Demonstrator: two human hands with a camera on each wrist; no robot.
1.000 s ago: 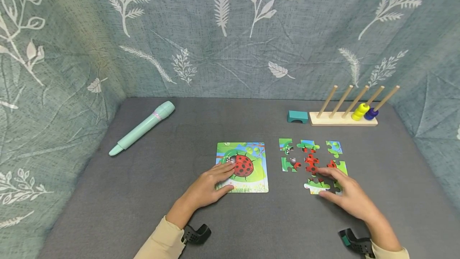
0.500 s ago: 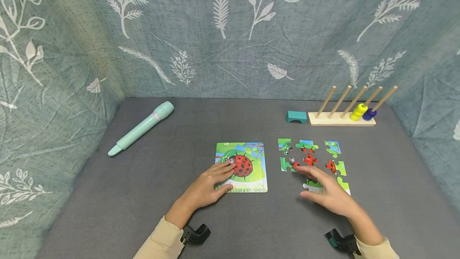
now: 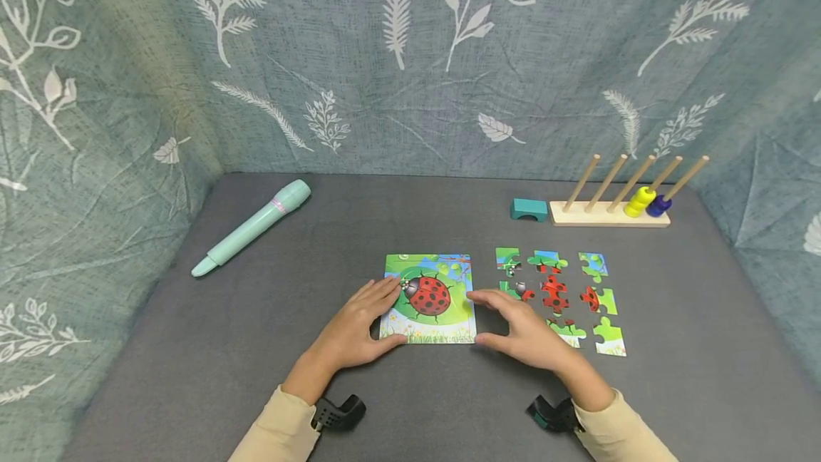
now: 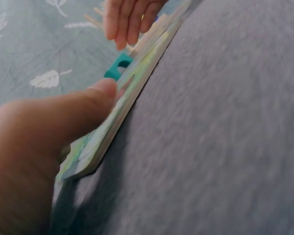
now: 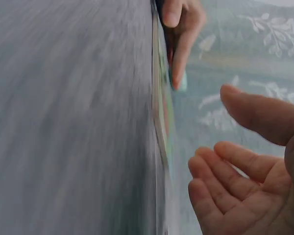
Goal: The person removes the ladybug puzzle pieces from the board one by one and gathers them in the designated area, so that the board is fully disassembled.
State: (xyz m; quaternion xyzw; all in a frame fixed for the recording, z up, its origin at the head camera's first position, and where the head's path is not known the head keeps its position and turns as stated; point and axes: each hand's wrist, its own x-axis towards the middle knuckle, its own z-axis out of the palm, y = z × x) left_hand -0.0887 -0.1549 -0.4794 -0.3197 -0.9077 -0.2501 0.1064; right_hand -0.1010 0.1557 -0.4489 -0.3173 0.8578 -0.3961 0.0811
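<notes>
A square ladybird puzzle board (image 3: 428, 296) lies flat on the dark grey tabletop. At its left edge my left hand (image 3: 353, 326) rests with fingers fairly straight, the thumb by the front corner; in the left wrist view the thumb (image 4: 95, 100) overlaps the board's rim (image 4: 112, 132). My right hand (image 3: 529, 334) is at the right edge, fingers and thumb spread apart and holding nothing. Its palm shows bare in the right wrist view, fingers (image 5: 225, 176) loosely bent. Loose jigsaw pieces (image 3: 554, 294) lie in rough rows right of the board, some partly behind the right hand.
A mint-green toy microphone (image 3: 256, 227) lies at the back left. Toward the back right are a teal arch block (image 3: 529, 209) and a wooden peg stand (image 3: 590, 216) with yellow and blue beads. A patterned curtain (image 3: 410, 105) hangs behind the table.
My right hand has moved left from over the loose pieces to the board's right edge, uncovering several pieces. My left hand has shifted slightly left, back to the board's left edge.
</notes>
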